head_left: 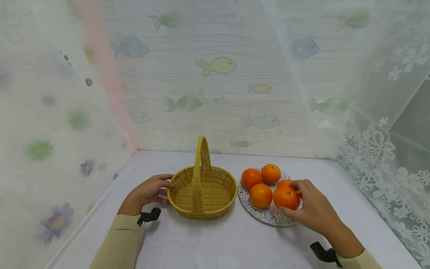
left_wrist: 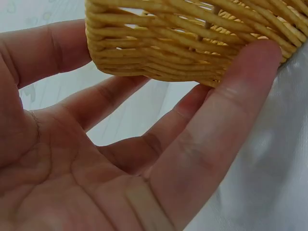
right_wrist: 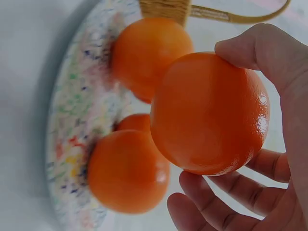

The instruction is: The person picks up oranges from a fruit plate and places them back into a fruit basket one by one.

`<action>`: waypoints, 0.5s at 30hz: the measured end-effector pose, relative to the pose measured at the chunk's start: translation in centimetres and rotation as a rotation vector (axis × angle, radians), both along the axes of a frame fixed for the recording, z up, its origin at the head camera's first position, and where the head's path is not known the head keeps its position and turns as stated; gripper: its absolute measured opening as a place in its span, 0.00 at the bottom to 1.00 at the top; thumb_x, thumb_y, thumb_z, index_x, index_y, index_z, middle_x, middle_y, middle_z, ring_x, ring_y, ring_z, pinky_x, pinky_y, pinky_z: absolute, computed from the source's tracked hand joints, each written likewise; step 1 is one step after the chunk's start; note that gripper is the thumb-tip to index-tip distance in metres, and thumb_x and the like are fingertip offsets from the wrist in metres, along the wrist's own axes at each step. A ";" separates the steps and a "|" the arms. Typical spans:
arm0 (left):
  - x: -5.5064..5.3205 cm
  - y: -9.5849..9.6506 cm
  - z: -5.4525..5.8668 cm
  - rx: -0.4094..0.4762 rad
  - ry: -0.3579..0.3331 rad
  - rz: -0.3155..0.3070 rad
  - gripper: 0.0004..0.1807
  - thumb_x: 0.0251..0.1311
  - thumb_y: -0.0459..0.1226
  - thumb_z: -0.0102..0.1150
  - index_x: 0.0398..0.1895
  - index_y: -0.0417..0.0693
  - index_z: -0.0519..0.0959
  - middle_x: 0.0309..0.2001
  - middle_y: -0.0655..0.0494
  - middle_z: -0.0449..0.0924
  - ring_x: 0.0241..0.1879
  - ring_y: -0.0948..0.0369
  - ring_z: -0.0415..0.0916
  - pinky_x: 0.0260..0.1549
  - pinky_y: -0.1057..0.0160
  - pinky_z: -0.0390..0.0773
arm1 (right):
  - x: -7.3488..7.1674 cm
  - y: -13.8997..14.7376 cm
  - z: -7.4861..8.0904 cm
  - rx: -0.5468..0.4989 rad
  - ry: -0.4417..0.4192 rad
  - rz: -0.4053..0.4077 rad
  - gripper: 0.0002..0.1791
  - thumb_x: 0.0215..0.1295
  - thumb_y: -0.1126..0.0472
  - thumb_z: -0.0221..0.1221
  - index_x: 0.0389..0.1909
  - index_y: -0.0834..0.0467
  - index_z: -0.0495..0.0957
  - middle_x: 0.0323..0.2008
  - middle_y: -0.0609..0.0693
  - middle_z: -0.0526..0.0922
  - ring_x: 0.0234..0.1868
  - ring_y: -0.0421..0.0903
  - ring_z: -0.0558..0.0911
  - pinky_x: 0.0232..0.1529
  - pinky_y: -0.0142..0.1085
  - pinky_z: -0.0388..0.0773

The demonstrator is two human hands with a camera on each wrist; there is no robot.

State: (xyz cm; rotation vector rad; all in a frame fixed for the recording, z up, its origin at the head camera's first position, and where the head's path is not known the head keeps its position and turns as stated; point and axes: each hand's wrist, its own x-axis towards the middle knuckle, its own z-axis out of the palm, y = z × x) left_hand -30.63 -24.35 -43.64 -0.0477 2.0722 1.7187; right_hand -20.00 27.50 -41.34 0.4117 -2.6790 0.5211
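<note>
Fish-printed fabric (head_left: 220,65) is hung behind the basket (head_left: 216,188), which is set on a white-covered table (head_left: 215,244). Right of the basket, one orange (head_left: 286,198) is gripped between the right hand's (head_left: 315,207) thumb and fingers; it could be dropped should its glossy skin slip. Four other oranges (head_left: 261,195) could be rolled off the plate (head_left: 268,216) if knocked. The basket, touched by the left hand's (head_left: 151,190) spread fingers, could be tipped by pushing. Counted: five oranges, one plate, one basket.
</note>
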 end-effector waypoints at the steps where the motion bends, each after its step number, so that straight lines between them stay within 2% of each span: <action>1: 0.0 -0.1 -0.1 0.005 -0.001 0.001 0.34 0.72 0.38 0.57 0.79 0.45 0.62 0.66 0.39 0.72 0.50 0.50 0.84 0.45 0.43 0.87 | -0.1 -0.1 0.1 0.000 0.009 0.008 0.41 0.47 0.45 0.80 0.58 0.59 0.74 0.51 0.51 0.78 0.42 0.44 0.79 0.41 0.41 0.85; 11: -0.2 -0.4 -0.4 0.039 -0.009 -0.011 0.35 0.71 0.37 0.60 0.79 0.46 0.62 0.64 0.39 0.75 0.50 0.49 0.84 0.46 0.43 0.87 | -1.1 -1.6 1.1 -0.028 -0.006 0.051 0.41 0.48 0.46 0.80 0.58 0.58 0.73 0.52 0.52 0.78 0.46 0.47 0.81 0.46 0.48 0.88; 15: -0.3 -0.5 -0.5 0.047 -0.006 -0.014 0.35 0.71 0.36 0.60 0.79 0.45 0.62 0.62 0.40 0.76 0.49 0.50 0.85 0.45 0.43 0.87 | -1.4 -2.2 1.5 -0.037 0.004 0.077 0.41 0.48 0.47 0.80 0.59 0.59 0.73 0.53 0.51 0.78 0.47 0.47 0.81 0.47 0.48 0.88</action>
